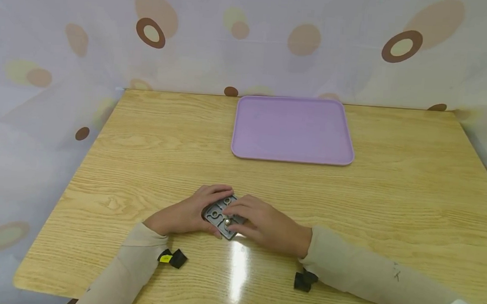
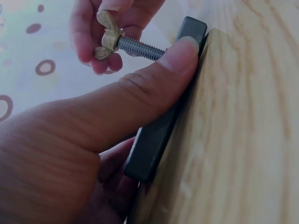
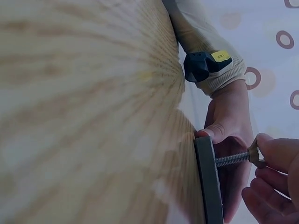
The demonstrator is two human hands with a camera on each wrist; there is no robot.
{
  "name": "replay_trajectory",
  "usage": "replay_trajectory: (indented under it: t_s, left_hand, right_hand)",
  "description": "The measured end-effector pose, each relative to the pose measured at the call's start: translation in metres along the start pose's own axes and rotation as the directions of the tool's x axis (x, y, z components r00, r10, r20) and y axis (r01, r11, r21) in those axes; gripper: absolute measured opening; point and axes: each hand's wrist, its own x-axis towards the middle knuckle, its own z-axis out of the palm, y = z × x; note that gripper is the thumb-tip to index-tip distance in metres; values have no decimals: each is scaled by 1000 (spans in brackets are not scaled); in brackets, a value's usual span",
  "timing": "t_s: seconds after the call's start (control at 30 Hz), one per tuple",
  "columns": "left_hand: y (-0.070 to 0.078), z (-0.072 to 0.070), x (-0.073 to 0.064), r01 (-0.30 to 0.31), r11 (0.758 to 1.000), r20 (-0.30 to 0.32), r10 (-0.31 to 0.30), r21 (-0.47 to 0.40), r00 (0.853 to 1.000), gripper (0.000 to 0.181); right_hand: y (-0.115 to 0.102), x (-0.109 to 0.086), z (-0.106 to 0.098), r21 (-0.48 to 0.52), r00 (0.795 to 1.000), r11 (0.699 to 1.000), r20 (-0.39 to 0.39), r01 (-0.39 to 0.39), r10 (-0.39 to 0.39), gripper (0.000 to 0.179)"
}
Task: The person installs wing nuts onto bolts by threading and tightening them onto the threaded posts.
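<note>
A dark grey rectangular metal plate (image 1: 214,222) with round bosses and raised ribs on its face lies on the table in front of the person. My left hand (image 1: 190,213) grips it by its edges, the thumb on the near side and the fingers on the far side. A threaded bolt (image 2: 140,48) stands up from the plate, with a brass wing nut (image 2: 108,35) at its top end. From the right, my right hand (image 1: 272,224) reaches over the plate and pinches the wing nut between thumb and finger, as the right wrist view shows.
A shallow purple tray (image 1: 293,132) lies at the back of the wood-grain table (image 1: 163,141), against a patterned curtain (image 1: 266,69). Black wrist devices (image 1: 178,259) sit at both sleeves, low over the table.
</note>
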Motion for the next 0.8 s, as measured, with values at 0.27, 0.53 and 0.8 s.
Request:
replay_trajectory:
  t_s: [0.27,0.53,0.8]
  left_hand:
    - [-1,-1,-1,-12,1000,-6,13,22,1000,96]
    - [-2,0,-2,6,1000,-10,-6,16,1000,96]
    - [0,0,-2,10,1000,-6,-10,9,1000,96]
  right_hand:
    - [-1,-2,-5,-2,999,999,0,-45,45,29]
    - [-1,-3,-7,25,998,998,5,-59,59,22]
    - [1,-3,-6,47,1000,999,-6,-17,17,18]
